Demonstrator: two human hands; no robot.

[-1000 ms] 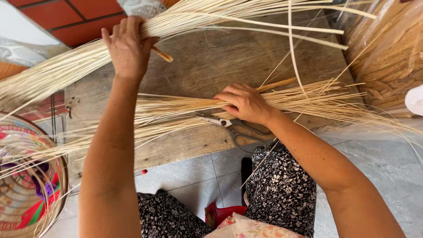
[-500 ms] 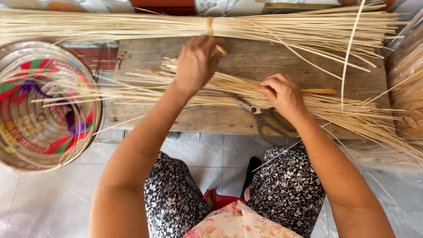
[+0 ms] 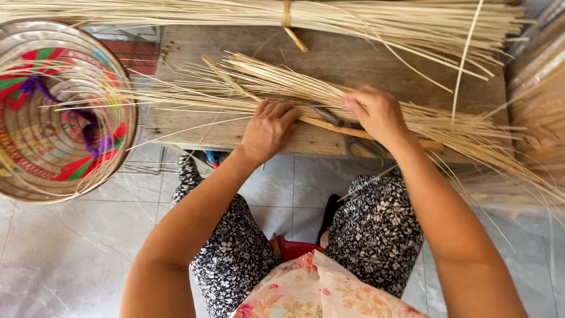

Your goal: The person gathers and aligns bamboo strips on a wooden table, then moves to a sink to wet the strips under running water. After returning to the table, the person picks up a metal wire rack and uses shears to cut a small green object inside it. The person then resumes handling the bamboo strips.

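A loose sheaf of thin pale straw strips (image 3: 247, 88) lies fanned across a low wooden bench (image 3: 353, 53). My left hand (image 3: 269, 129) rests flat on the strips near the bench's front edge, fingers spread. My right hand (image 3: 376, 113) presses down on the same strips further right, fingers curled over them. Between the hands lie metal scissors (image 3: 347, 132), partly under the straw, with the handles hanging past the bench edge. A tied bundle of straw (image 3: 282, 15) stretches along the back of the bench.
A round woven basket (image 3: 56, 112) with red, green and purple bands stands at the left. More straw leans at the right edge (image 3: 541, 112). Grey floor tiles (image 3: 65, 253) lie below, and my knees in patterned cloth (image 3: 376, 229) are under the bench.
My left hand has come down from the tied bundle at the back onto the loose strips at the front. The view has shifted, so the basket and bench sit further right.
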